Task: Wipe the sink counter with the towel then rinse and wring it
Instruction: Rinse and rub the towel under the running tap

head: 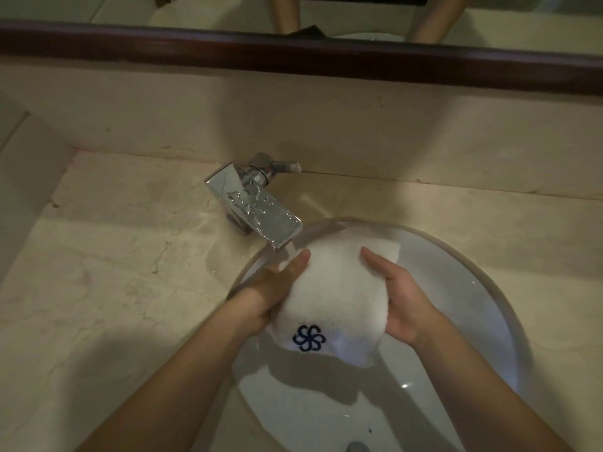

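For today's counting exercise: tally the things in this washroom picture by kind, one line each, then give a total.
Towel: 1
Faucet: 1
Sink basin: 1
Hands: 2, left hand and right hand, both gripping the towel
Mirror frame: 1
Total: 6

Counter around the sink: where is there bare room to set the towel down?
The counter is bare left of the faucet and basin, and along the back wall to the right. Crowded: over the basin, where left hand and right hand grip the towel.

Fluffy cloth towel (336, 288), mirror-bright wet metal faucet (257, 210), glossy sink (456, 288), veined stone counter (114, 272).
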### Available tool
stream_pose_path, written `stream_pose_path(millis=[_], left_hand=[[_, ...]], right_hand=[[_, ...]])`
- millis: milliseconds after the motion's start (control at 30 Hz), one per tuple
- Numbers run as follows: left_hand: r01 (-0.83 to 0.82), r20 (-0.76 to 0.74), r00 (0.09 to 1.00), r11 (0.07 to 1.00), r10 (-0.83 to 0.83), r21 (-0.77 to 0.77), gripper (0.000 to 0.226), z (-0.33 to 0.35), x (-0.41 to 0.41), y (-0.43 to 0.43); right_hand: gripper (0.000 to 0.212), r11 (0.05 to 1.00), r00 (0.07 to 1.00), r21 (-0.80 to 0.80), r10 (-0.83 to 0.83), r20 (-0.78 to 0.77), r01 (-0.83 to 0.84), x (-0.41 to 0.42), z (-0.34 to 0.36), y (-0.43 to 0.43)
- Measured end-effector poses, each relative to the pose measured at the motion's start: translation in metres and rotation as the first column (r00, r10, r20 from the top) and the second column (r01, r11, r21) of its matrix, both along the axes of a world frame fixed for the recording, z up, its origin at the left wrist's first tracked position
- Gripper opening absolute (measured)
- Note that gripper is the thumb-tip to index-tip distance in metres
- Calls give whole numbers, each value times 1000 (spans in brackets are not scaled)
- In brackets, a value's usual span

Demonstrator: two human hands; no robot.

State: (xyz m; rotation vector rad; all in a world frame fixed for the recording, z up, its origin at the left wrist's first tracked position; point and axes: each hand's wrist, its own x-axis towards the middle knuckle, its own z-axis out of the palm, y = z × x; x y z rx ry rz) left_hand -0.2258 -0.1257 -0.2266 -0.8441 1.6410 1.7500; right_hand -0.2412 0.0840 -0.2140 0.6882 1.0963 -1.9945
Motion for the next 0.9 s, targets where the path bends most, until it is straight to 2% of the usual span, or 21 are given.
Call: stream_pose_path(millis=[100, 200, 300, 333, 400, 467, 500, 533, 600, 633, 733, 800, 833, 900], left_hand=[[-164, -144, 976, 987, 162, 0, 28, 1, -2, 2], [-254, -182, 952, 967, 245, -26, 29, -4, -3, 2], [-317, -196, 931, 948, 308, -13, 35, -6, 1, 9], [-327, -208, 925, 945, 318, -6, 41, -9, 2, 12], [-323, -281, 913, 944, 295, -59, 38, -12, 4, 18], [-282, -365, 912, 933, 187, -225, 27, -15, 5, 21], [-272, -400, 906, 915, 139, -298, 29, -15, 7, 22], [-270, -425, 899, 894, 101, -358, 31, -16, 9, 23], [-261, -482, 876, 838, -2, -478, 37, -15, 13, 21], [-240, -494, 867, 815, -64, -527, 39, -16, 14, 21], [-238, -498, 862, 796, -90, -556, 38, -17, 17, 24], [-281, -482, 876, 816, 3, -506, 35, -25, 18, 25], [-305, -475, 879, 828, 54, -471, 36, -30, 19, 24], [-337, -472, 875, 838, 111, -428, 42, -35, 20, 25]], right_hand=[[50, 995, 998, 100, 32, -46, -27, 0, 0, -9], [55, 972, 991, 234, 35, -132, -4, 4, -9, -14], [85, 934, 984, 350, 0, -180, 64, 13, -22, -23], [87, 924, 980, 372, -16, -196, 90, 16, -26, -27], [83, 910, 975, 398, -31, -222, 119, 21, -26, -37], [88, 900, 970, 418, -23, -241, 125, 26, -20, -49], [88, 895, 965, 427, -12, -263, 128, 29, -17, -54], [80, 893, 960, 431, -2, -279, 128, 30, -16, -57], [39, 900, 960, 414, -15, -280, 135, 33, -13, -62], [26, 897, 958, 419, -18, -288, 143, 33, -12, -64], [31, 879, 945, 452, 5, -328, 153, 28, -6, -73], [37, 856, 932, 482, 3, -362, 184, 20, -9, -81], [47, 843, 932, 511, 33, -360, 167, 16, -11, -85], [59, 823, 948, 556, 77, -308, 114, 10, -21, -90]])
